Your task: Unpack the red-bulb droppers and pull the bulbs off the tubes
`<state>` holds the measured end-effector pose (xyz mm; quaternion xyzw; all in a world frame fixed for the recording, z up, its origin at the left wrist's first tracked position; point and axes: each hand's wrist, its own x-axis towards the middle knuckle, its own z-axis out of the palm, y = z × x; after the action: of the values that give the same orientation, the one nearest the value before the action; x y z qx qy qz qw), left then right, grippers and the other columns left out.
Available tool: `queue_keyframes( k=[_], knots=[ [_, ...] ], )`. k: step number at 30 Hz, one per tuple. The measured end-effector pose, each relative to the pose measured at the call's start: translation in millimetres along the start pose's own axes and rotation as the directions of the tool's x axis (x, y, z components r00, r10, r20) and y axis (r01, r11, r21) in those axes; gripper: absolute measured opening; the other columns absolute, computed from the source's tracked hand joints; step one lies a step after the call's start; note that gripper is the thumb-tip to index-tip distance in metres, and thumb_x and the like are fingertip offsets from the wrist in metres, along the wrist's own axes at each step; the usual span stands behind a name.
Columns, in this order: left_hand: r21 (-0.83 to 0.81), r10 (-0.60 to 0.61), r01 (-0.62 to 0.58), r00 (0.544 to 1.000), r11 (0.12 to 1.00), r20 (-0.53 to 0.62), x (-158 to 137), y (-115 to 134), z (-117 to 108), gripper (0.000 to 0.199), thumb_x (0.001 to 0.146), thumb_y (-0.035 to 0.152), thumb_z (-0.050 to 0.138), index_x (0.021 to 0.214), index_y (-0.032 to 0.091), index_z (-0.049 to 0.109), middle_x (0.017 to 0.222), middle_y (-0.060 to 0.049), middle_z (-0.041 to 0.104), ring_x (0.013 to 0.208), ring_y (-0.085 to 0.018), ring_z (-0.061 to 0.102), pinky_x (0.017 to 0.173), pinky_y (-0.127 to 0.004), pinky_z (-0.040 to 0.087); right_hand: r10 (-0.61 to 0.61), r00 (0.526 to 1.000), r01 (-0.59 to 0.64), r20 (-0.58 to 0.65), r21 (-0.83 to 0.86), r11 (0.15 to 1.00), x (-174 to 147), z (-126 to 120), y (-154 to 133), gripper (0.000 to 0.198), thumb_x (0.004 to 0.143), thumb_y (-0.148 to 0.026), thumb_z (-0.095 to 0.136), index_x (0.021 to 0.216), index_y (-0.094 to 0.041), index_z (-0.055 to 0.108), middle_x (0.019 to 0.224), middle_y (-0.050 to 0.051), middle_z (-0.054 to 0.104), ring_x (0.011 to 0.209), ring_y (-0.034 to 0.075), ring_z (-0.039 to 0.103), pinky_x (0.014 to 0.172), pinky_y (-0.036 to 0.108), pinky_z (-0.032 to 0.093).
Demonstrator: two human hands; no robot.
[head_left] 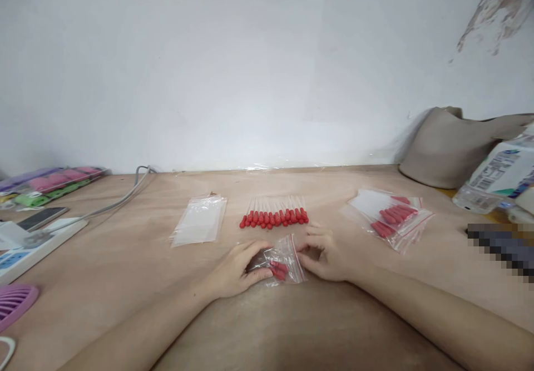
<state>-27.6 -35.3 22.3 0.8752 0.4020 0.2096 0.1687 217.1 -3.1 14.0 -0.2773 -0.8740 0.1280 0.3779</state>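
Between my hands is a clear zip bag (287,260) with a few red-tipped pieces inside it. My left hand (244,268) grips the bag's left side, thumb near the red pieces. At the zip edge on the right, the fingers of my right hand (323,254) are closed on the bag. Just beyond lies a row of red-tipped sticks (275,217) with thin pale stems pointing to the wall. A stack of flat, unfilled zip bags (200,219) is to the left. On the right are several zip bags with red pieces (394,218), piled on each other.
A power strip (41,248) with a grey cable (120,201), a phone (44,218) and a pack of coloured items (54,184) lie at left. A purple slotted object (16,306) is nearer. A beige bag (442,148) and a clear plastic package (496,176) stand at right.
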Motion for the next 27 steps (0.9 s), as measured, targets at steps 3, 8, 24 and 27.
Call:
queue_keyframes(
  k=[3, 8, 24, 27],
  knots=[
    [0.009, -0.005, 0.005, 1.000, 1.000, -0.005, 0.3, -0.4, 0.8, 0.043, 0.082, 0.042, 0.051, 0.120, 0.023, 0.044, 0.113, -0.006, 0.057, 0.100, -0.021, 0.054, 0.085, -0.034, 0.043, -0.049, 0.993, 0.040, 0.105, 0.081, 0.996, -0.5, -1.8, -12.3, 0.012, 0.075, -0.026, 0.060, 0.084, -0.019, 0.065, 0.084, 0.004, 0.061, 0.080, 0.016, 0.053, 0.075, 0.031, 0.043],
    [0.020, -0.002, 0.003, 0.998, 1.000, -0.056, 1.5, -0.4, 4.0, 0.037, 0.085, 0.039, 0.049, 0.117, 0.022, 0.045, 0.110, -0.006, 0.059, 0.096, -0.019, 0.056, 0.082, -0.033, 0.045, -0.008, 0.975, -0.035, 0.221, 0.189, 0.981, 5.0, 4.2, -21.1, 0.019, 0.070, -0.030, 0.068, 0.087, -0.021, 0.065, 0.091, 0.002, 0.062, 0.086, 0.015, 0.054, 0.077, 0.028, 0.042],
    [0.018, -0.001, 0.001, 1.000, 1.000, 0.009, 2.1, 3.0, 0.7, 0.041, 0.085, 0.040, 0.047, 0.122, 0.023, 0.040, 0.117, -0.006, 0.055, 0.103, -0.021, 0.053, 0.088, -0.035, 0.042, 0.193, 0.971, -0.209, 0.141, 0.110, 0.972, 3.4, 16.2, -30.1, 0.010, 0.069, -0.013, 0.056, 0.077, -0.019, 0.054, 0.066, -0.004, 0.053, 0.056, 0.009, 0.045, 0.053, 0.020, 0.037],
    [0.021, -0.006, 0.005, 1.000, 1.000, 0.025, 1.0, 1.7, 0.7, 0.044, 0.084, 0.042, 0.049, 0.123, 0.023, 0.039, 0.118, -0.007, 0.054, 0.103, -0.021, 0.052, 0.088, -0.035, 0.042, 0.203, 0.974, -0.211, 0.101, 0.084, 0.974, 1.9, 15.7, -26.4, 0.013, 0.071, -0.010, 0.053, 0.080, -0.018, 0.056, 0.071, -0.001, 0.051, 0.058, 0.009, 0.045, 0.054, 0.020, 0.038]
  ],
)
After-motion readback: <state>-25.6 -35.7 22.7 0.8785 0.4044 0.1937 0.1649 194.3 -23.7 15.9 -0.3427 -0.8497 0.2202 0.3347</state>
